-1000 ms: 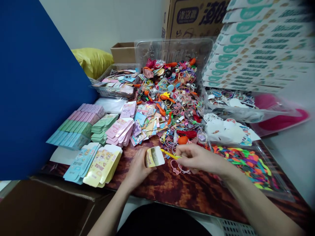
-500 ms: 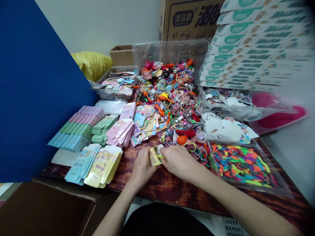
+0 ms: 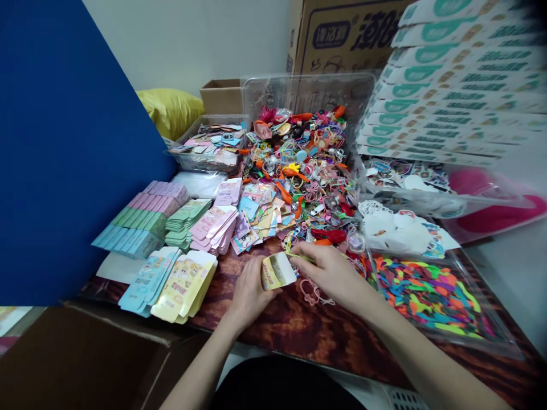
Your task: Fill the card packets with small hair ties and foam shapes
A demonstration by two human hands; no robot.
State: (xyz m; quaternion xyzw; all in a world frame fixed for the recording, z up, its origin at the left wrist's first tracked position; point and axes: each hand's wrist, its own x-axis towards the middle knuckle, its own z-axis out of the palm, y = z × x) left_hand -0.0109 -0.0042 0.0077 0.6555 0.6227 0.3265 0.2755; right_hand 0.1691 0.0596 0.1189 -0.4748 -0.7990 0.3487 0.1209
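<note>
Room: a tall blue board [image 3: 64, 148] fills the left side; a printed cardboard carton [image 3: 350, 37] and a yellow sack [image 3: 171, 114] stand against the pale wall behind.
Bench: a brown wood-grain top [image 3: 342, 341] carries everything; an open carton [image 3: 85, 364] sits just in front of its near left corner.
Right side: tall stacks of white-and-green printed flat boxes [image 3: 453, 97] rise behind a clear tray of flat multicoloured pieces [image 3: 427, 296], possibly deflated balloons.
Centre: a clear plastic tub [image 3: 307, 94] is heaped with hair ties, balloons and small trinkets [image 3: 299, 171].
Left side: rows of pink, green and blue card sleeves [image 3: 141, 222] lie overlapped, with yellow sleeves [image 3: 183, 287] nearest the hands.
Left hand: the left hand [image 3: 250, 296] is closed around a small cream-and-yellow card packet [image 3: 277, 271], which is held in the air just above the bench.
Right hand: the right hand [image 3: 331, 273] has its fingers [image 3: 305, 255] pinched on a thin yellow strip [image 3: 297, 256] at the packet's edge; a pink elastic loop [image 3: 314, 293] lies just below.
Progress: the tub looks largely full and many sleeves remain stacked; only one packet is in hand, and its contents cannot be made out.
</note>
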